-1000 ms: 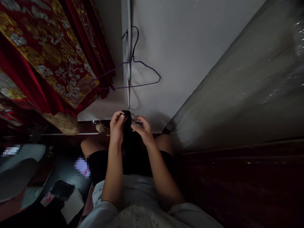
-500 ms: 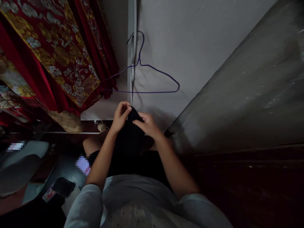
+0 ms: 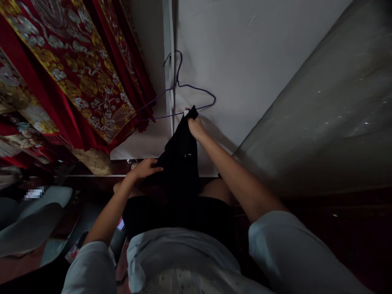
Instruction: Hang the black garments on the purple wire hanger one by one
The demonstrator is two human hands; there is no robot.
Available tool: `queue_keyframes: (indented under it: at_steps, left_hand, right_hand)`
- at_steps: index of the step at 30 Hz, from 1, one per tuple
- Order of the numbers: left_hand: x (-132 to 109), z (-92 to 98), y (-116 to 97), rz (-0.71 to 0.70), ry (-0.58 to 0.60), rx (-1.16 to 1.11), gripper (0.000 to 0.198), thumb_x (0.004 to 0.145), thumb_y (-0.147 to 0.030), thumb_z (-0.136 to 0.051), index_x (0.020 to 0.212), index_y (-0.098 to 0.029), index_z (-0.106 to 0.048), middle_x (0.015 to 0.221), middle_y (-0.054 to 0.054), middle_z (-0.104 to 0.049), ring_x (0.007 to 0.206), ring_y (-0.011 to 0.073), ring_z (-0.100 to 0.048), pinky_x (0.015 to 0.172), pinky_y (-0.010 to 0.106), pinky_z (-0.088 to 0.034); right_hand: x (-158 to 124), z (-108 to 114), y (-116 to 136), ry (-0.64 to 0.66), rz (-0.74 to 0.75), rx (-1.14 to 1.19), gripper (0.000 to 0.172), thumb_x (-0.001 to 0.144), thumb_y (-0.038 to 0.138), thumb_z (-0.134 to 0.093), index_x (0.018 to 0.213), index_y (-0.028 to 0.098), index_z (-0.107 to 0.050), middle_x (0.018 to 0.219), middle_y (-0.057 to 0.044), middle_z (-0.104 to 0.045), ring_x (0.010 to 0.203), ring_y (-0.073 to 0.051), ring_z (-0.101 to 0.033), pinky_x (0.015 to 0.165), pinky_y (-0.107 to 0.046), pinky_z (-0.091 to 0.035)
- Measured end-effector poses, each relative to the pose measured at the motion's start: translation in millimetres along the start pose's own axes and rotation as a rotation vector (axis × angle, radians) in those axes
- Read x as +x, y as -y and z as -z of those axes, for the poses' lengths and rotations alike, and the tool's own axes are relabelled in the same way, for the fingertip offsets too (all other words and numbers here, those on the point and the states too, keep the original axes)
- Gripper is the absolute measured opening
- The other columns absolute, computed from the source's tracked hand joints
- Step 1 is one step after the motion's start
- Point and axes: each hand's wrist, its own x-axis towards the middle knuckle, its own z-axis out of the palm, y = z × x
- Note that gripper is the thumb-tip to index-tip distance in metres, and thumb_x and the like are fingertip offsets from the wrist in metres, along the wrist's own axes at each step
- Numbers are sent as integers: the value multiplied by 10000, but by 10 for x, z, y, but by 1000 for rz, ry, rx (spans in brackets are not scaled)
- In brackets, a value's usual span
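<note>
A black garment [image 3: 183, 143] hangs in front of me, stretched between my hands, with a white label at its top and a small white mark lower down. My right hand [image 3: 195, 125] is closed round its raised top edge, just under a purple wire hanger [image 3: 191, 85]. Lower and to the left, my left hand [image 3: 147, 168] pinches the garment's side; some of its fingers are hidden. The hanger carries nothing and hooks on a pale strap [image 3: 172, 73] along the wall. Which kind of garment it is I cannot tell.
Red embroidered cloth [image 3: 88, 77] hangs at the left, close to the hanger's left end. A pale wall [image 3: 245, 49] is behind, with a grey sheet-like surface [image 3: 337, 118] at the right. Grey chairs [image 3: 30, 224] stand at the lower left, and a woven item [image 3: 94, 161] is below the cloth.
My right hand has risen with the garment's top edge to the hanger's lower bar. My left hand has moved down and left. The garment is now spread longer, its label showing.
</note>
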Motion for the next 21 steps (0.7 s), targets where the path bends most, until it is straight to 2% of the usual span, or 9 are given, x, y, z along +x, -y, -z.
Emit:
queue_keyframes:
  at_steps: [2, 4, 7, 9, 11, 14, 17, 19, 21]
  left_hand:
    - [-41, 35, -50, -10, 33, -80, 355, 914, -489, -663, 984, -157, -768, 956, 68, -780, 855, 247, -710, 778, 310, -522]
    - [-78, 69, -77, -41, 54, -116, 379, 896, -476, -682, 1097, -163, -757, 1067, 69, -778, 946, 256, -708, 847, 315, -529]
    - [-134, 193, -36, 0, 43, -2, 433, 877, -488, -707, 1183, -182, -740, 1132, 76, -774, 1006, 275, -700, 883, 311, -516]
    - [-168, 324, 23, 72, 9, 190, 360, 901, -499, -677, 1058, -187, -764, 986, 83, -782, 912, 272, -700, 838, 305, -501]
    - [-184, 469, 57, 97, -66, 402, 263, 939, -436, -624, 920, -207, -750, 849, 79, -754, 840, 263, -687, 831, 310, -488]
    - [-131, 682, -10, 20, -272, 558, 160, 946, -271, -562, 874, -223, -696, 884, 86, -732, 895, 267, -692, 925, 355, -494]
    - [42, 880, -187, -151, -494, 529, 121, 931, -187, -535, 878, -194, -644, 1128, 150, -714, 1118, 296, -679, 1063, 423, -483]
    - [188, 991, -306, -271, -601, 494, 87, 931, -184, -549, 883, -172, -621, 1354, 189, -640, 1335, 312, -579, 1185, 463, -415]
    - [314, 1065, -404, -349, -678, 458, 99, 952, -213, -562, 890, -159, -615, 1492, 196, -556, 1457, 315, -473, 1258, 492, -340]
  right_hand:
    - [138, 21, -61, 29, -104, -35, 131, 883, 275, -630, 791, 186, -659, 767, -38, -684, 904, -211, -658, 912, -323, -491]
    - [191, 106, -97, 38, -132, -92, 162, 861, 241, -651, 711, 183, -633, 655, -15, -623, 761, -194, -615, 794, -305, -478]
    - [149, 358, -125, 14, -15, -232, 228, 795, 181, -692, 597, 187, -579, 533, 29, -491, 590, -140, -468, 628, -265, -386]
    - [97, 580, -116, 1, 82, -345, 320, 764, 185, -720, 522, 192, -511, 488, 51, -368, 542, -110, -366, 558, -257, -300]
    - [68, 792, -73, -15, 150, -427, 399, 751, 190, -731, 482, 198, -436, 487, 61, -272, 531, -90, -297, 524, -259, -236]
    - [75, 988, 27, -43, 189, -479, 468, 758, 182, -725, 479, 217, -350, 510, 62, -219, 533, -78, -258, 500, -257, -209]
    - [48, 999, 110, -39, 166, -464, 477, 766, 183, -721, 491, 228, -334, 516, 64, -233, 522, -73, -252, 477, -251, -205]
    - [-32, 933, 142, -75, 147, -430, 466, 754, 171, -719, 488, 226, -341, 511, 64, -252, 520, -71, -256, 473, -252, -196]
    - [-151, 841, 162, -99, 118, -391, 451, 749, 160, -707, 484, 220, -347, 513, 61, -277, 527, -70, -271, 482, -254, -205]
